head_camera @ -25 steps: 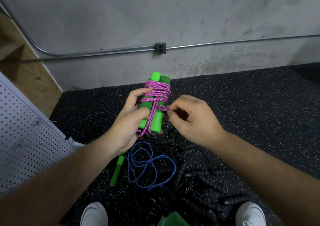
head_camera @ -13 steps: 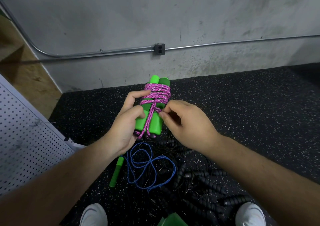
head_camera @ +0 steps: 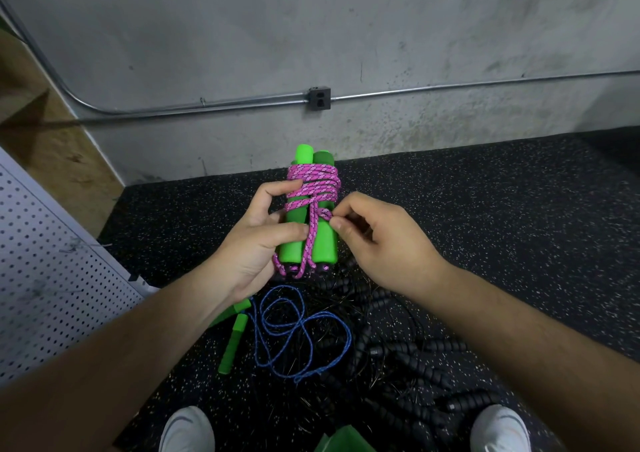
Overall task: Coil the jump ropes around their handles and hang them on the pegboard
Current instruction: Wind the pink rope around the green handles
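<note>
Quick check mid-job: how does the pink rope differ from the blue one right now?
The pink rope is wound tight round its paired handles; the blue rope sprawls in loose loops on the floor. The pink rope is held up by the left hand, the right hand pinching a strand; the blue rope lies untouched. Both have green handles.

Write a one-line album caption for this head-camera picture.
Left hand grips green handles wrapped in pink rope; right hand pinches a strand; blue rope lies on the floor.
</note>
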The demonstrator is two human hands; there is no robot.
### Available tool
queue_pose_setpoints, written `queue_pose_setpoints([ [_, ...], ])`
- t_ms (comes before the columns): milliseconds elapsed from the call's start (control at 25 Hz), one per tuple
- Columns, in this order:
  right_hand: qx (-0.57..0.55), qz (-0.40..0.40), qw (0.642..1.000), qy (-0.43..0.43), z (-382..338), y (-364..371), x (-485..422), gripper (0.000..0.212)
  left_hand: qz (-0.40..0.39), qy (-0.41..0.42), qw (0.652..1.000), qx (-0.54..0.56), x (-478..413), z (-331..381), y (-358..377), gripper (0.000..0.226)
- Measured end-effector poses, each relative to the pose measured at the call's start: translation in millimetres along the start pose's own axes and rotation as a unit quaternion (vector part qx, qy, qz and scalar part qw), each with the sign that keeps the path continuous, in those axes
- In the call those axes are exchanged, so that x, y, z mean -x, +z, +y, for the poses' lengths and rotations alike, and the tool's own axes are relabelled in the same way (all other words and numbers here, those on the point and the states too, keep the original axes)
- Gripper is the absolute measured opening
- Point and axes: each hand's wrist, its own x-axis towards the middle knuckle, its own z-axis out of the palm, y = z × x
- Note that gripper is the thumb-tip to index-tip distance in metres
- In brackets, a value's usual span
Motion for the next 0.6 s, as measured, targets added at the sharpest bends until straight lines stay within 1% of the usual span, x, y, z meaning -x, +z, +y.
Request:
queue_pose_setpoints([
  [80, 0.026, 0.005, 1.0, -0.011, 3, -1, 0, 0.008, -0.006, 0.002, 1.0, 0.021, 0, -1, 1, 0.058],
  [200, 0.07, 0.021, 0.997, -0.037, 4, 1, 1, 0.015, -0.006, 0.005, 0.999, 0.043, -1, -1, 3, 0.058],
  [320, 0.11, 0.038, 0.991, -0.062, 0, -2, 2, 0.023, -0.01, 0.017, 0.999, 0.046, -2, 0, 5, 0.059],
  [400, 0.142, 0.036, 0.986, -0.073, -4, -6, 3, 0.024, -0.017, 0.021, 0.999, 0.041, -2, 0, 5, 0.059],
  [480, 0.162, 0.032, 0.984, -0.065, -6, -7, 2, 0.02, -0.023, 0.026, 0.999, 0.03, -2, -1, 5, 0.059],
  [600, 0.141, 0.028, 0.989, -0.034, -7, -5, 1, 0.019, -0.023, 0.038, 0.999, 0.023, -2, -4, 6, 0.057],
])
